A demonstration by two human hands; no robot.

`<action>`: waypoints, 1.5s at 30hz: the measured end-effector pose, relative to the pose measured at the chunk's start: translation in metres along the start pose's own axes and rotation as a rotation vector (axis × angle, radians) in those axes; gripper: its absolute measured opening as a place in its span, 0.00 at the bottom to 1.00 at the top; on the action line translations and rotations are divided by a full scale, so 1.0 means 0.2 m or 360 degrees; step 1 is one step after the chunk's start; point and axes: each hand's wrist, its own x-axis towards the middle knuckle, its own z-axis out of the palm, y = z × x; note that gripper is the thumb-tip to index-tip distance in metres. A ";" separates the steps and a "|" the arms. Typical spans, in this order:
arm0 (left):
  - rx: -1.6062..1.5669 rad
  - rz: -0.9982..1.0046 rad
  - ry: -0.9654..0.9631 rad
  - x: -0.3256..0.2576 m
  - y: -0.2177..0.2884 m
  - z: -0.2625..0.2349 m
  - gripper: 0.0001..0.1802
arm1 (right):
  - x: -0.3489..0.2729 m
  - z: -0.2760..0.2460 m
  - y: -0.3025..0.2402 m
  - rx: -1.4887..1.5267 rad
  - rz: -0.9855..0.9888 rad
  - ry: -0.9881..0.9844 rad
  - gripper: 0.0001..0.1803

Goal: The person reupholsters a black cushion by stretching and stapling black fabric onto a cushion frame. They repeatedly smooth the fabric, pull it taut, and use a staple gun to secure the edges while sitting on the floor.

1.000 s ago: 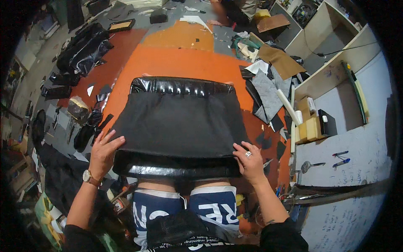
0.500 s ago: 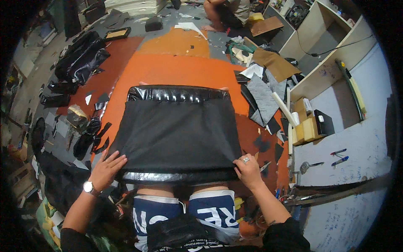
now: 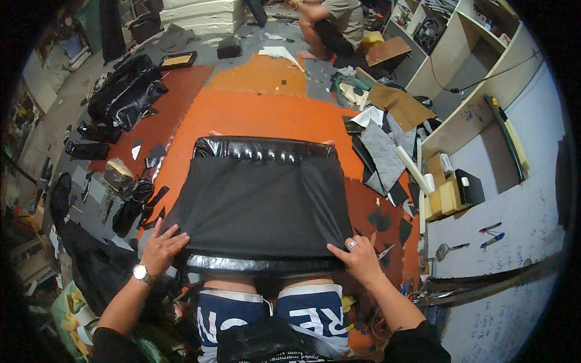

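Note:
A black cushion-like panel with shiny, puckered edging point(image 3: 260, 149) lies across my lap, its long side toward me. Matte black cloth point(image 3: 266, 206) covers most of its upper face; a glossy black strip point(image 3: 260, 264) shows along the near edge. At the near left corner my left hand point(image 3: 163, 247), with a watch on the wrist, rests on the cloth with fingers spread. My right hand point(image 3: 358, 257), wearing a ring, pinches the cloth at the near right corner, where creases fan out. The underside of the panel is hidden.
Black upholstered pieces point(image 3: 124, 94) and scraps lie to the left. Grey and brown offcuts point(image 3: 381, 151) pile up at the right, beside a white shelf unit point(image 3: 478, 85) holding yellow foam blocks point(image 3: 443, 199). A person point(image 3: 333, 27) crouches at the far side. Orange sheeting point(image 3: 266, 112) covers the floor.
The whole view has shifted slightly, so the scene sits lower. My right thumb now reaches farther left over the cloth, and creases near that corner are sharper. The left fingers are spread wider.

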 end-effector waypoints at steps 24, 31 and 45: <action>0.0405 -0.0596 -0.0561 0.14 0.34 -0.13 0.32 | -0.05 0.03 -0.19 -0.0169 0.0480 -0.0325 0.30; -0.0465 -0.0291 -0.0322 0.87 0.83 0.10 0.49 | -0.11 0.02 -0.20 -0.0044 0.0480 -0.0177 0.33; -0.0150 -0.0401 -0.1005 0.48 0.43 -0.14 0.57 | -0.06 0.02 -0.01 0.0258 0.0135 -0.0139 0.37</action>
